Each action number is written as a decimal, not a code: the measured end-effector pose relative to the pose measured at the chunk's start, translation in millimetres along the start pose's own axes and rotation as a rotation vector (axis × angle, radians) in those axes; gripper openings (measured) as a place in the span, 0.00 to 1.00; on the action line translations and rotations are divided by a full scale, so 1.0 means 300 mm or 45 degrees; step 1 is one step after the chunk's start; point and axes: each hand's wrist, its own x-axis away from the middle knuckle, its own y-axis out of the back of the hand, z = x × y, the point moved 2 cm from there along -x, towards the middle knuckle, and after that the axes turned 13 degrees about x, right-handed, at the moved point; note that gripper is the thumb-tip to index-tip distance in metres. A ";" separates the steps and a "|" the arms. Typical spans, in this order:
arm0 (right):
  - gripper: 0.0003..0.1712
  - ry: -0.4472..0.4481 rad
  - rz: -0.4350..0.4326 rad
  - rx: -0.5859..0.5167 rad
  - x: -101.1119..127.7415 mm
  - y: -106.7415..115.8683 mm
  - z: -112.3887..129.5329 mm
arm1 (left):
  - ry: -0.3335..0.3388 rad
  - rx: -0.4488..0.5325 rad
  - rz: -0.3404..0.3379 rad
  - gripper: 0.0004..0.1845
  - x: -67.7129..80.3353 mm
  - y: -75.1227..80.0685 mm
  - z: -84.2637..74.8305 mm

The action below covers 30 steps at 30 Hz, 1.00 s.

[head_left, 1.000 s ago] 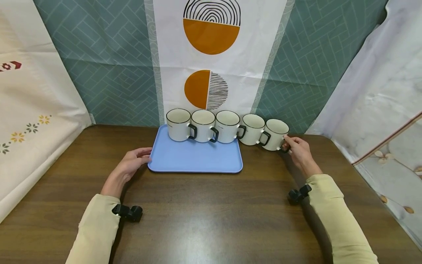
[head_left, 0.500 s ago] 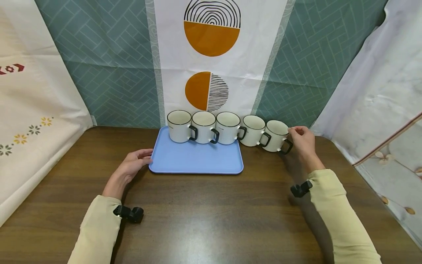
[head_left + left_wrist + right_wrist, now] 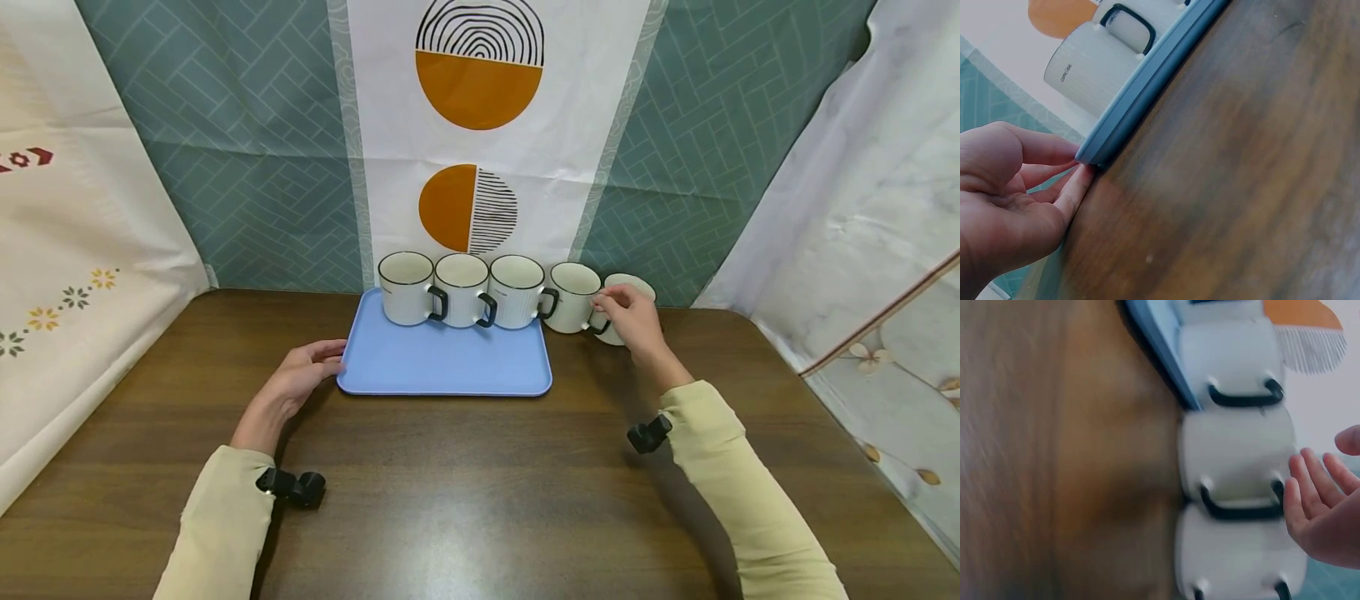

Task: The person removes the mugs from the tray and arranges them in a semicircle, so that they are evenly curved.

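Five white mugs with black handles stand in a row at the back. Three stand on the blue tray [image 3: 442, 364] [image 3: 1147, 87]. The fourth mug [image 3: 572, 287] [image 3: 1235, 456] and the fifth mug [image 3: 639, 285] [image 3: 1235, 562] stand on the wooden table to the tray's right. My right hand [image 3: 633, 321] [image 3: 1322, 506] hovers in front of the fifth mug and hides most of it, its fingers loosely straight beside the fourth mug's handle [image 3: 1238, 509] and holding nothing. My left hand [image 3: 303, 375] [image 3: 1016, 187] rests on the table, with fingertips touching the tray's front left corner.
Patterned cloth hangs close behind the mugs, and pale cloth hangs along both sides of the table. Bare dark wood [image 3: 465, 483] stretches from the tray to the front edge. A black camera mount sits on each wrist.
My right hand has moved left, from the fifth mug's right side and handle across its front toward the fourth mug's handle. The left hand, tray and mugs have stayed put.
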 end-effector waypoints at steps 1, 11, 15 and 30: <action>0.18 0.005 0.032 -0.003 0.001 -0.020 0.003 | 0.000 0.003 0.000 0.29 0.001 0.000 0.001; 0.21 0.001 0.140 -0.056 0.003 -0.146 0.026 | 0.007 0.007 -0.010 0.29 -0.004 0.002 0.011; 0.21 0.001 0.081 -0.057 0.006 -0.167 0.043 | 0.007 0.005 -0.015 0.29 -0.003 0.005 0.004; 0.18 -0.015 0.021 0.111 0.011 -0.233 0.081 | 0.000 -0.001 -0.013 0.29 -0.005 0.008 0.009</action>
